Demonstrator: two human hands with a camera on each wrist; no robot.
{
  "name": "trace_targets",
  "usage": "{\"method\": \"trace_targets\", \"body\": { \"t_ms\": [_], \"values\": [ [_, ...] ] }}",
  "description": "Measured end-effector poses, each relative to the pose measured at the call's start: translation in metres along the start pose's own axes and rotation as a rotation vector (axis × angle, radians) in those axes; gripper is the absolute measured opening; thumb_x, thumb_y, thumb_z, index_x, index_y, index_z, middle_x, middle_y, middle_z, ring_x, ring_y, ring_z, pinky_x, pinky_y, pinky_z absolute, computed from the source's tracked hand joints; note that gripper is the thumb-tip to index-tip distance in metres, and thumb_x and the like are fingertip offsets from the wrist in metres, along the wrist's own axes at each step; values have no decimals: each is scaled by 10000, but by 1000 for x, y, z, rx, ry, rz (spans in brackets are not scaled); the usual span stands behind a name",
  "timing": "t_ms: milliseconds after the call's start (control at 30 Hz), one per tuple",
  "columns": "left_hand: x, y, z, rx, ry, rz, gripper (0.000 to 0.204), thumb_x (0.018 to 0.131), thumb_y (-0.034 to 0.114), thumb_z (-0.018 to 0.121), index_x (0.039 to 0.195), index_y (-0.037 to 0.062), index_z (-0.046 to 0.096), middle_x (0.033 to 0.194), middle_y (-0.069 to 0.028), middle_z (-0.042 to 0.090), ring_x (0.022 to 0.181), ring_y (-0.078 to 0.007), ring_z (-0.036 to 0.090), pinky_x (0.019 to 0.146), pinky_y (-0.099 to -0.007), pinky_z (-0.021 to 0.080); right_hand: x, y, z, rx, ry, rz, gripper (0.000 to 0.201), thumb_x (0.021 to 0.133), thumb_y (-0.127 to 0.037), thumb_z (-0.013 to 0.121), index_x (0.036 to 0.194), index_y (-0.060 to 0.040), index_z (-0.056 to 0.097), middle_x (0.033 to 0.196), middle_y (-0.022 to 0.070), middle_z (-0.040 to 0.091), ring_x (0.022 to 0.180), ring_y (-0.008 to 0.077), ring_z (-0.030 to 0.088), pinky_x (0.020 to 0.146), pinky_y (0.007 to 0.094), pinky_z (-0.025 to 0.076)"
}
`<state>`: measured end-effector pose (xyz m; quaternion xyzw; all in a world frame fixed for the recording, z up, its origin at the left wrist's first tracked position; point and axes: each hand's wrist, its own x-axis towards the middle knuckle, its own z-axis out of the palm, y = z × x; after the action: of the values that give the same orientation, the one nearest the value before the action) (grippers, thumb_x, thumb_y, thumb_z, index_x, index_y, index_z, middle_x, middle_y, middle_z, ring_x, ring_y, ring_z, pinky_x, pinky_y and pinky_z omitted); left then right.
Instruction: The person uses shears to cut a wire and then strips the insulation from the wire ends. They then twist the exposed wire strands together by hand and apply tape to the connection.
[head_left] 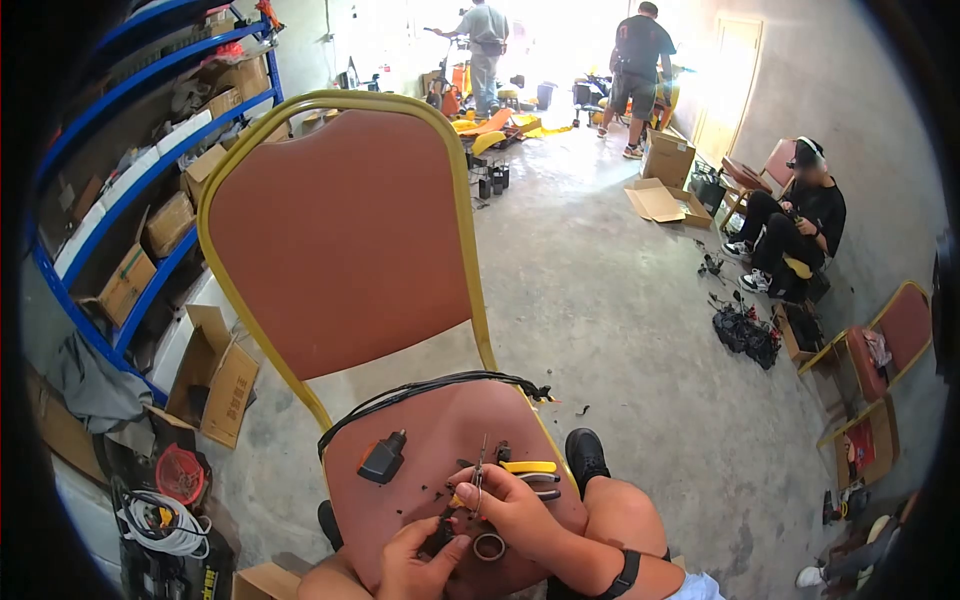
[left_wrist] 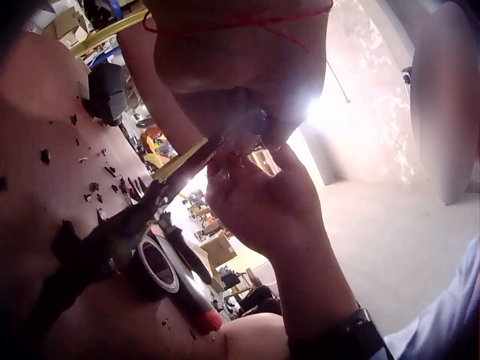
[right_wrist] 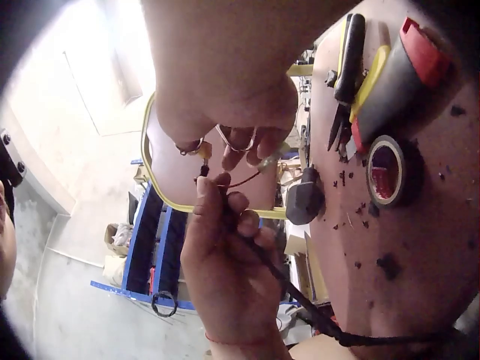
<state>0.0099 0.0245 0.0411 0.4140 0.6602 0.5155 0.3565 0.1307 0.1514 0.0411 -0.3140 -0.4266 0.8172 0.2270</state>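
My left hand (head_left: 422, 562) pinches a black cable (right_wrist: 281, 277) near its end, where a thin red wire and a small yellow connector (right_wrist: 204, 152) show. My right hand (head_left: 512, 508) has its fingers in the loops of metal scissors (right_wrist: 238, 139), whose blades point away over the chair seat (head_left: 400, 510). Both hands meet close over the front of the seat. A roll of black tape (right_wrist: 391, 171) lies beside them, near yellow-handled pliers (head_left: 528, 467). Farther back on the seat sits a black, blocky object with a short nozzle (head_left: 382, 458).
Black cables (head_left: 430, 383) lie across the back of the seat, below the tall backrest (head_left: 340, 240). Dark scraps are scattered on the seat. Blue shelving (head_left: 150, 200) with boxes stands left. A seated person (head_left: 800, 215) is at right; two people stand at the far end.
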Motion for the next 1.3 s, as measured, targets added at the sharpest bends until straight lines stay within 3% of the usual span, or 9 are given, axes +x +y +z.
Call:
{"method": "trace_targets", "body": {
  "t_ms": [300,400,500,700,800,900,1100,1300],
  "values": [
    [6,-11,-2,93,83,107,342,890,170,728,1134,-49,632,960,-70,673,856,-152,622,765,-268,506,-2,-2,2,79,-40,2,338,979,-260,605,1203,-15,543,1078,65,619,997,145,630,837,270,525],
    [10,23,-7,140,164,-15,296,889,179,732,1073,-36,645,890,-38,666,788,-125,603,712,-255,493,-2,-1,5,120,-74,-82,368,974,-276,613,1218,-11,539,1092,69,622,1014,142,622,843,276,523],
    [12,10,-8,-120,234,-149,225,903,121,698,1079,3,623,818,4,620,672,-72,573,580,-206,456,5,5,-3,-181,-43,-98,410,967,-304,623,1234,-6,533,1100,72,625,996,131,620,827,275,523],
    [12,3,-9,-270,478,-40,201,885,105,707,1035,15,609,737,9,574,556,-54,505,509,-203,430,-2,-2,2,-131,-154,27,427,959,-333,628,1248,-32,537,1050,63,643,971,118,616,799,271,511],
    [15,1,-17,-306,469,7,191,881,118,715,988,24,588,722,-3,575,543,-57,498,493,-202,426,-6,-10,4,-284,-161,197,427,956,-339,630,1258,-51,538,1044,58,649,983,135,618,808,281,509],
    [15,0,-17,-349,462,19,190,883,119,716,967,27,573,709,-4,575,545,-59,504,485,-200,423,-4,-2,3,-350,-229,100,451,949,-357,638,1266,-53,537,1057,61,649,979,148,623,815,295,511],
    [14,4,-19,-303,409,12,187,883,116,718,967,25,577,710,-5,582,557,-56,514,505,-195,429,-6,-5,6,-422,-305,76,482,936,-368,653,1265,-37,533,1091,89,659,959,158,631,820,312,514],
    [15,3,-17,-244,380,-3,201,862,130,756,935,23,603,781,20,598,670,-34,526,612,-192,436,-5,-2,2,-540,-346,24,486,935,-360,650,1281,-44,525,1055,120,673,939,172,639,803,318,512]
  ]
}}
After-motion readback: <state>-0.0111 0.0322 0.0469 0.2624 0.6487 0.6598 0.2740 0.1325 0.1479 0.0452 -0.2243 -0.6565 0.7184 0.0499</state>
